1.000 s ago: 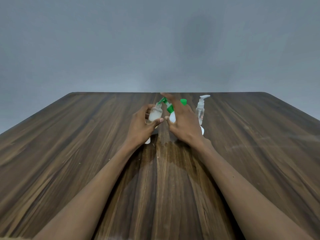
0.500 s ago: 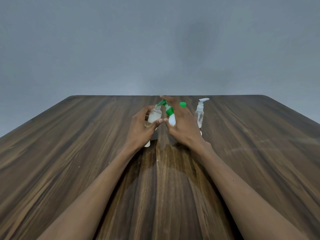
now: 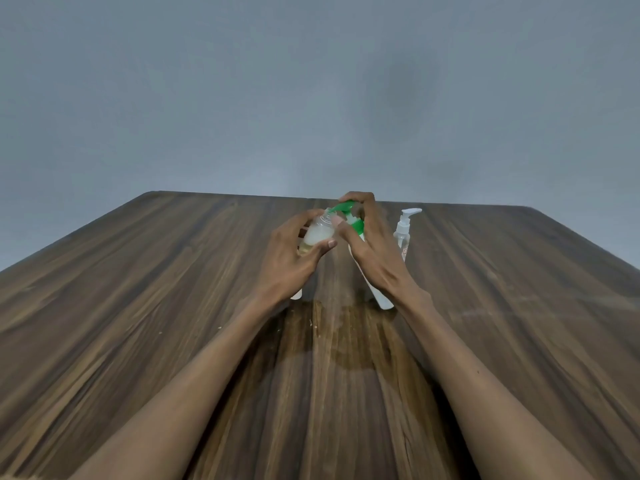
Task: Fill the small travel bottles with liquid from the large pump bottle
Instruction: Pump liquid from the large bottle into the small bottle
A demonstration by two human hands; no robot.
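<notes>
Head view: left hand [image 3: 287, 261] grips the small travel bottle [image 3: 317, 233] tilted under the green spout, so right hand [image 3: 367, 247], curled over the large pump bottle [image 3: 381, 296], pumps liquid in above the table [image 3: 138, 306].

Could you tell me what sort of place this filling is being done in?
Probably a bare indoor recording setup rather than a lived-in room: a wood-grain table against a plain grey wall, with only a clear pump bottle standing beside the hands.
</notes>
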